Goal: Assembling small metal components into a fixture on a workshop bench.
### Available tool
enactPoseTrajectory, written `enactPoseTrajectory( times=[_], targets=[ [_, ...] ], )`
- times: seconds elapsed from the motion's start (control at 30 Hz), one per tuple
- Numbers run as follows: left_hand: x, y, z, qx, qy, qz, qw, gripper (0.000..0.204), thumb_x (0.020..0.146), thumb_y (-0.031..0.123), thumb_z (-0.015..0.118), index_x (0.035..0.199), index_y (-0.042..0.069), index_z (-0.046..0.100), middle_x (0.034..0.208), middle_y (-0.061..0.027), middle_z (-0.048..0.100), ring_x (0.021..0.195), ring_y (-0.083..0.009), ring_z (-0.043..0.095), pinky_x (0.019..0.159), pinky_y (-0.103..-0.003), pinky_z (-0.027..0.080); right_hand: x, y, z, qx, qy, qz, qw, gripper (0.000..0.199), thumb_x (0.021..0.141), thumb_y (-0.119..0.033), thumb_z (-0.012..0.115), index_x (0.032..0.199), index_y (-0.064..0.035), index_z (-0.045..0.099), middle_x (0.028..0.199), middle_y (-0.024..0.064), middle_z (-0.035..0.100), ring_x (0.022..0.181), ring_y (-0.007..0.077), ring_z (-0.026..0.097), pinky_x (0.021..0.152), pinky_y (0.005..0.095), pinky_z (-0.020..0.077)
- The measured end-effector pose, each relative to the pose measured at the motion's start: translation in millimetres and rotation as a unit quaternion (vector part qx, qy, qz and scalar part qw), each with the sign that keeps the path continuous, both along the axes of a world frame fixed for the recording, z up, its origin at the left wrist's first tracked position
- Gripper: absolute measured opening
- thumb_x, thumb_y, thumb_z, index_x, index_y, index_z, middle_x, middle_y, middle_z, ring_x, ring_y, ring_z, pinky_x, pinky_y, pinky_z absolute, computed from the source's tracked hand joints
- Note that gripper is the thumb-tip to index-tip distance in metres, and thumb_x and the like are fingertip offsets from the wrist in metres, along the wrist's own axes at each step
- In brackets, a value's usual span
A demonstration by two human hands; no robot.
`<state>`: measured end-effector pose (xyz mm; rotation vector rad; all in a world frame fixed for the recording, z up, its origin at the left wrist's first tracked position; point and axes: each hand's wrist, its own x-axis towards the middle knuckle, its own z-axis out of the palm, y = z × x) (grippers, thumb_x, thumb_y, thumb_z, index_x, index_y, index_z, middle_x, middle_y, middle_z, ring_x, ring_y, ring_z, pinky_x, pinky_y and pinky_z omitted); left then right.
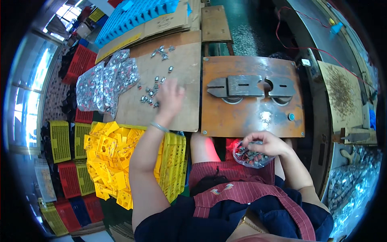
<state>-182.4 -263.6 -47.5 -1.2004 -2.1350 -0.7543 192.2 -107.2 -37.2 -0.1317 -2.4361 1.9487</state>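
While the left hand [168, 97] reaches forward with fingers curled down over a scatter of small grey metal parts [150, 93] on a brown cardboard sheet [183, 70], it seems to be pinching some up, though the grip itself is hidden beneath the knuckles. Nearer the body, the right hand [269, 143] clutches the mouth of a small clear plastic bag [250, 157] partly filled with the same dark little pieces, held over the lap.

Judging by the loose hold, the bag could sag or tip and spill its contents onto the red striped apron [242, 181]; parts picked up in a bunch might also slip from the fingers.

Beyond the right hand lies a rusty orange steel plate [250, 117] carrying a grey metal fixture [246, 86]. Left of the left hand sit filled clear bags [102, 82], and below that arm, yellow plastic crates [117, 157].
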Motion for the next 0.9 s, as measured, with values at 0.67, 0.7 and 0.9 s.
enactPoseTrajectory(
  times=[0.67, 0.7, 0.9],
  targets=[
    [-200.8, -50.9, -27.0, 0.094, -0.11, 0.041, 0.989, 0.056, 0.093, 0.032, 0.052, 0.138, 0.0, 0.041, 0.135, -0.0242, 0.045, 0.125, -0.0421, 0.043, 0.105, -0.047, 0.034, -622.2, 57.0, 65.4, 0.563, 0.267, -0.029, 0.781, 0.057, 0.083, -0.055, 0.059, 0.129, -0.0212, 0.059, 0.138, 0.0114, 0.051, 0.133, 0.0345, 0.038, 0.113, 0.0433, 0.0275],
    [-202.6, -48.0, -27.0, 0.095, -0.112, 0.038, 0.988, 0.056, 0.093, 0.032, 0.052, 0.138, 0.0, 0.041, 0.135, -0.0242, 0.045, 0.125, -0.0421, 0.043, 0.105, -0.047, 0.034, -623.3, 54.0, 60.6, 0.565, 0.265, -0.03, 0.781, 0.057, 0.083, -0.055, 0.059, 0.129, -0.0212, 0.059, 0.138, 0.0114, 0.051, 0.133, 0.0345, 0.038, 0.113, 0.0433, 0.0275],
    [-197.1, -65.6, -35.5, 0.065, -0.085, -0.015, 0.994, 0.051, 0.097, 0.031, 0.044, 0.136, -0.001, 0.044, 0.135, -0.0229, 0.049, 0.127, -0.0391, 0.043, 0.107, -0.045, 0.033, -552.5, -25.1, 12.8, 0.436, 0.378, 0.108, 0.809, 0.037, 0.089, -0.038, 0.055, 0.107, -0.0085, 0.069, 0.114, 0.0118, 0.064, 0.116, 0.032, 0.052, 0.106, 0.0406, 0.0374]
  ],
)
